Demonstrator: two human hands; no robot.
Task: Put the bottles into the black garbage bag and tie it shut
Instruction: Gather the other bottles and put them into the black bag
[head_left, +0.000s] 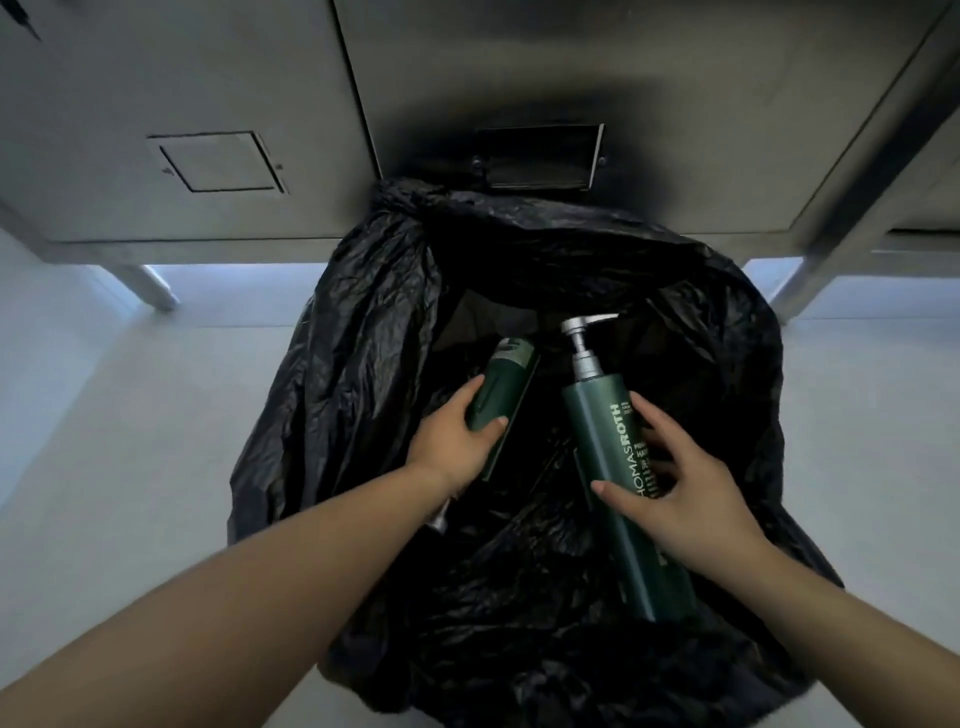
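Observation:
A black garbage bag (363, 332) lies wide open on the pale floor in the middle of the head view. Over its dark mouth my left hand (452, 441) grips a short dark green bottle (498, 384) with its cap pointing away from me. My right hand (685, 488) holds a tall dark green pump bottle (602, 441) with white lettering and a silver pump head (582, 332). The tall bottle slants from lower right to upper left, its base near my right wrist. Both bottles hang above the bag's inside.
A grey metal cabinet (208, 104) on legs stands just behind the bag, with a dark framed slot (540, 156) above the bag's far rim. Cabinet legs (150, 291) touch the pale floor (104, 415) left and right.

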